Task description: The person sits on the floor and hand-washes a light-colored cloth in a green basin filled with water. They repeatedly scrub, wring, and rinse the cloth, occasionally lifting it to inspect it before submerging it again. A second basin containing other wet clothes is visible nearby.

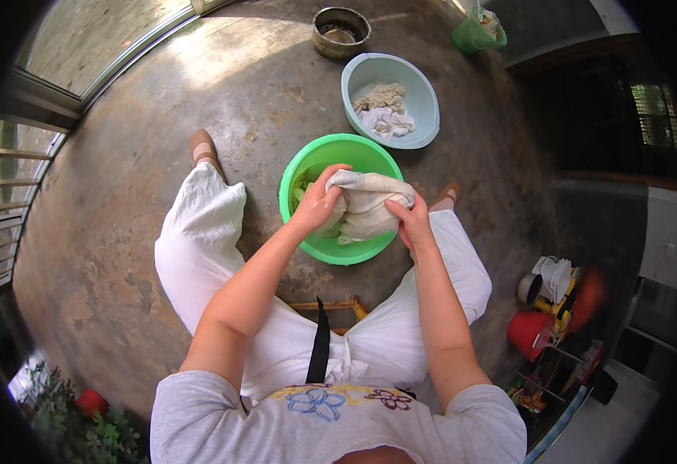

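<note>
Over a bright green basin on the floor, my two hands hold a wet-looking white cloth stretched between them. My left hand grips its left end, with the fingers folded over the top edge. At the other end, my right hand pinches the cloth, thumb on top. The cloth's lower folds hang down into the basin. Part of the basin's inside shows on the left, looking wet and greenish; the cloth and my hands hide the rest.
Beyond the green basin stands a pale blue basin with crumpled cloths in it. A worn metal pot is behind that. A green bin stands far right. A red bucket and other items are at lower right, plants at lower left.
</note>
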The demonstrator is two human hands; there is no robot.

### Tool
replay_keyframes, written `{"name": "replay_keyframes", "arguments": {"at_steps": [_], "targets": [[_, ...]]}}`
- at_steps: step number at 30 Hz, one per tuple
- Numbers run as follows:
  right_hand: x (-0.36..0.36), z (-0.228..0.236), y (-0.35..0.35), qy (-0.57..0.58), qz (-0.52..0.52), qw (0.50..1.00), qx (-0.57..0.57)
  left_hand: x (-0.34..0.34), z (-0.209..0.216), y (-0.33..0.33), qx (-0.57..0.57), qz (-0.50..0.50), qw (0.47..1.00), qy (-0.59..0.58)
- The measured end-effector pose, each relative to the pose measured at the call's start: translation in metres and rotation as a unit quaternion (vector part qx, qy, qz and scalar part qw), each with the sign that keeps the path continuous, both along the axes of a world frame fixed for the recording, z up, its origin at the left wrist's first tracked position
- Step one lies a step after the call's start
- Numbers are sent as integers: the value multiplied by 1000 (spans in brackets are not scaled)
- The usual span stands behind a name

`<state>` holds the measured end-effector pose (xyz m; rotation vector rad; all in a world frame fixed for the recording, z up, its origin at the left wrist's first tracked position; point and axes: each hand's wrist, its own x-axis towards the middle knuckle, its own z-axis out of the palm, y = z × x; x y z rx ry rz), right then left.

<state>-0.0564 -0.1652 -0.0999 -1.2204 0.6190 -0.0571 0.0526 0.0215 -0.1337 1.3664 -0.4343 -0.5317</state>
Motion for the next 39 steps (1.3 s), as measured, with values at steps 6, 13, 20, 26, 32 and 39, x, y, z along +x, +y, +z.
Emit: {"name": "replay_keyframes", "arguments": {"at_steps": [6, 13, 20, 26, 32, 39], "targets": [[31, -61, 14, -45, -102, 991, 79, -9, -38, -32, -121, 99, 912, 378], [56, -59, 117, -18, 1, 812, -583, -23, -114, -16, -254, 62, 828, 496], [60, -65, 107, 12, -71, 844, -532, -21, -76, -24, -118, 89, 852, 502], [58, -87, 40, 316, -43, 853, -413, -38, -52, -42, 6, 41, 873, 486], [10, -71, 24, -95, 115, 788, -597, -9, -27, -32, 57, -67, 918, 387], [0, -19, 23, -25, 43, 997, -52, -9, -28, -13, 83, -107, 989, -61]]}}
